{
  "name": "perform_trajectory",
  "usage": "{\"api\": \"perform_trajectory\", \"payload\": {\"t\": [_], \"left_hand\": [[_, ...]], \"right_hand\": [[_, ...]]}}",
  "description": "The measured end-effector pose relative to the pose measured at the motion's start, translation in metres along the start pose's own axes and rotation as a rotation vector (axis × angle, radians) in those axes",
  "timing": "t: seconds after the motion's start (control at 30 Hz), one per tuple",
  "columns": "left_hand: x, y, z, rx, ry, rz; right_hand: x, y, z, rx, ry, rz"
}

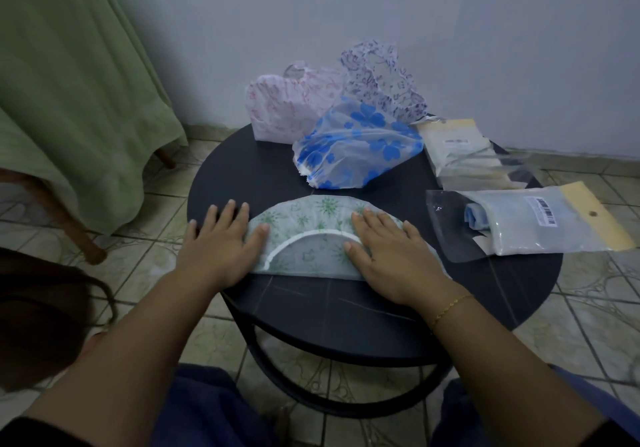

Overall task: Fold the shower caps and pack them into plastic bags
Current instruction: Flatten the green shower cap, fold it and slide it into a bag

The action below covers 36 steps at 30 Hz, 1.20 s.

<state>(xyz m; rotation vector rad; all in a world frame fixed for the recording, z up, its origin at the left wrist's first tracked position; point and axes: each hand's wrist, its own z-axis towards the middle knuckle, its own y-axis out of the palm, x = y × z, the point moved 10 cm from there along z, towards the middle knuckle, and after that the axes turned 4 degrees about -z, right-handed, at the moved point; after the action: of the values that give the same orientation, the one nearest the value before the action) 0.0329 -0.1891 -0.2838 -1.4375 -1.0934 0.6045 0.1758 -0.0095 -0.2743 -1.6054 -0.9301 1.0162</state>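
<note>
On the near edge of the round desk (242, 169), left hand (221, 238) and right hand (391, 249) lie spread flat, pressing the green-print shower cap (311, 218) into a half-moon, so the folding step looks underway, another fold likely next before bagging.

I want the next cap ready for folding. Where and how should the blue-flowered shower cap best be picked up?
Probably by its white gathered elastic rim, which shows at the lower left edge of the blue-flowered shower cap. The cap lies puffed and crumpled on the table, so its thin film would slip or bunch. Come from the person's side with the left hand, now flat on the green-patterned cap.
</note>
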Motion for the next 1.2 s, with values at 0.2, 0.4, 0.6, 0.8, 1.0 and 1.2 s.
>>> {"api": "perform_trajectory", "payload": {"t": [0.2, 0.4, 0.6, 0.8, 1.0, 1.2], "left_hand": [[0.028, -0.046, -0.016, 0.363, 0.133, 0.079], [0.116, -0.001, -0.026, 0.058, 0.605, 0.025], [0.106, 0.026, -0.005, -0.062, 0.495, 0.106], [0.106, 0.024, -0.006, -0.065, 0.491, 0.105], [0.105, 0.023, -0.007, -0.078, 0.48, 0.105], [0.104, 0.019, -0.016, -0.146, 0.435, -0.029]], "right_hand": [[-0.003, -0.006, -0.002, 0.002, -0.006, 0.015], [-0.012, -0.021, -0.003, 0.123, -0.027, -0.042], [-0.01, -0.002, 0.0, 0.056, -0.028, -0.018], [0.005, 0.002, -0.013, 0.035, -0.001, -0.018], [0.025, 0.005, -0.035, 0.01, 0.029, -0.003], [0.02, -0.001, -0.047, 0.075, -0.013, -0.053]]}}
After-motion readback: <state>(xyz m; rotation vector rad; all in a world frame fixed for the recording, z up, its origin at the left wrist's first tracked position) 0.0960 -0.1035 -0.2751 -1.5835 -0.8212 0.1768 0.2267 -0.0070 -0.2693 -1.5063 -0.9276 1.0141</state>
